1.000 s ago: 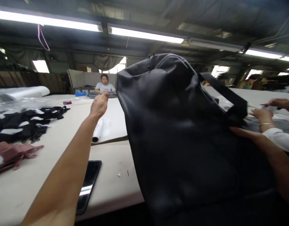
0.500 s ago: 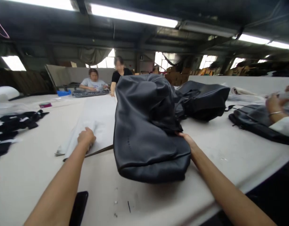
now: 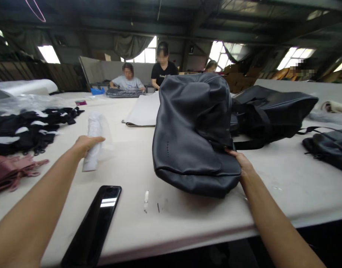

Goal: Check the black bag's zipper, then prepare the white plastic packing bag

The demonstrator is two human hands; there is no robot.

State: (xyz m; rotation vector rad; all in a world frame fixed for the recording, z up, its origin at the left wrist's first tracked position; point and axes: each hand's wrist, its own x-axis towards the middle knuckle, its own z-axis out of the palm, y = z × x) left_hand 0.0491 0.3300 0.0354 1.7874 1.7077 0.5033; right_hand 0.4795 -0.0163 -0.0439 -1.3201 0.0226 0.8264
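Workshop table [image 3: 274, 178]: bag [image 3: 193, 137] laid flat, right hand [image 3: 241, 164] on its right edge, finger grip unclear. Left of bag, left hand [image 3: 86, 144] fingers clamped on paper roll [image 3: 95, 128], not yet touching bag.

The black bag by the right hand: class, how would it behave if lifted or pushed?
The black bag would probably flop: its top slumps and creases. Its smooth, faintly shiny skin might slide over the table if the right hand pushes. It sags as if part empty, so likely light for its size. The left hand, gripping a white roll, is away from it.
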